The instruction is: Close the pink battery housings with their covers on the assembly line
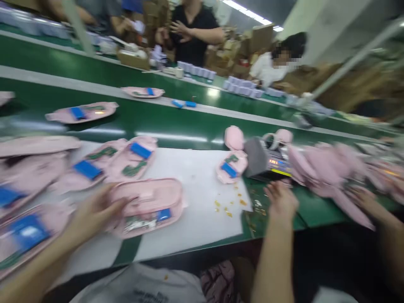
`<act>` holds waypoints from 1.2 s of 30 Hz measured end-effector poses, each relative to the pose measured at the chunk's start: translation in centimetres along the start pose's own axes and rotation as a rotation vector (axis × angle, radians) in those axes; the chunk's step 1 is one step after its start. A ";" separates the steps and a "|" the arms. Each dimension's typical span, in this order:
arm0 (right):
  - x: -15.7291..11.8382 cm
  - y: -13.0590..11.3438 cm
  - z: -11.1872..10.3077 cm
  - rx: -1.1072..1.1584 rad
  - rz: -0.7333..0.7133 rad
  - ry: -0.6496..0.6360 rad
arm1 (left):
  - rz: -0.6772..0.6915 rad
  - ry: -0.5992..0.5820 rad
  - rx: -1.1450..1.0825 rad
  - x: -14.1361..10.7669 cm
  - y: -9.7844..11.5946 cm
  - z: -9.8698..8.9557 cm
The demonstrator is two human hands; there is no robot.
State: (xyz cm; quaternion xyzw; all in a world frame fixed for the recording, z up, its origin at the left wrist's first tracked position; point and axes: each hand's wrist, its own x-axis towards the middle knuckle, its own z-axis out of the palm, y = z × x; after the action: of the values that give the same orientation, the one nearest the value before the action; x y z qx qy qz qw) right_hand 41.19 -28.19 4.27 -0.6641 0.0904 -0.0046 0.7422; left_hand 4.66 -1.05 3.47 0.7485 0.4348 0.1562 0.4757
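Observation:
My left hand (101,208) grips the left end of a pink plastic shell (178,191) above a white sheet. Two pink pieces lie one over the other there. Below the upper piece, a blue battery pack (164,215) and blurred wiring show in the lower one. My right hand (282,200) is over the green table, just in front of a grey box with a lit display (268,162); its blurred fingers look loosely apart, with nothing visible in them. A smaller pink shell (232,167) with a blue pack and green circuit board lies left of that box.
Several open pink shells (88,170) with blue packs crowd the left. Pink parts (328,166) are heaped at right, near another person's hand (362,200). Yellow scraps (229,213) dot the white sheet (195,219). Shells lie on the green conveyor (142,122); people work beyond.

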 end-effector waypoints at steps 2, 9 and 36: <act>-3.7 -0.5 1.3 -0.014 -0.197 -0.090 | 0.006 -0.069 -0.214 0.0 0.7 0.1; -18.9 -1.3 13.4 -0.436 -0.870 -1.441 | 0.109 -0.166 -0.575 0.4 -0.8 0.4; -21.3 0.6 19.8 -0.802 -0.547 -1.481 | 0.216 0.006 -0.550 -0.2 -2.3 1.1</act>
State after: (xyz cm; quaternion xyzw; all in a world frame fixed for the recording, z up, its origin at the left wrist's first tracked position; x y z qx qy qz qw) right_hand 22.93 -5.91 8.42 -0.7054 -0.5804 0.2810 0.2943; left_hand 4.11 -1.50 1.01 0.6330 0.2954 0.3203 0.6399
